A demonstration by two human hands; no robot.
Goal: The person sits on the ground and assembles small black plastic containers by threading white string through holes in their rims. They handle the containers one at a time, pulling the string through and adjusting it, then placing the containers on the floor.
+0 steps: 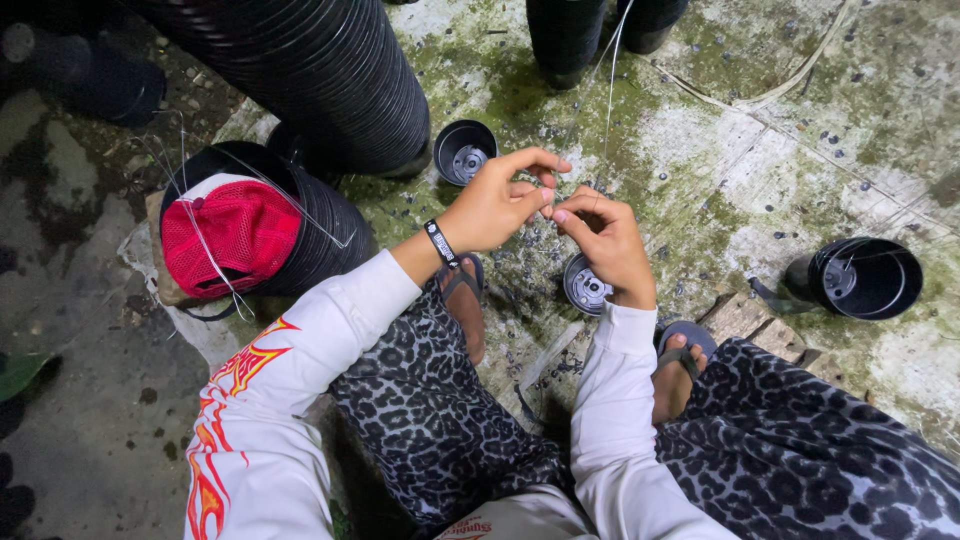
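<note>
Two hands pinch a thin wire above small black plastic pots on a mossy concrete floor.

The left hand [493, 208] and right hand [605, 240] meet fingertip to fingertip, each grip closed tight on a thin wire [609, 90] that runs up toward the top edge of the view; held that close together, the hands look to be bending or twisting it, though the wire end itself is too fine to make out. A small black pot [586, 284] lies on the floor just under the right hand, within easy reach, and another [465, 150] sits beyond the left hand. A tall stack of nested pots [320, 70] stands behind, a red mesh cap [235, 235] rests on a shorter stack at the left, and one larger pot [868, 278] lies tipped at the right.
</note>
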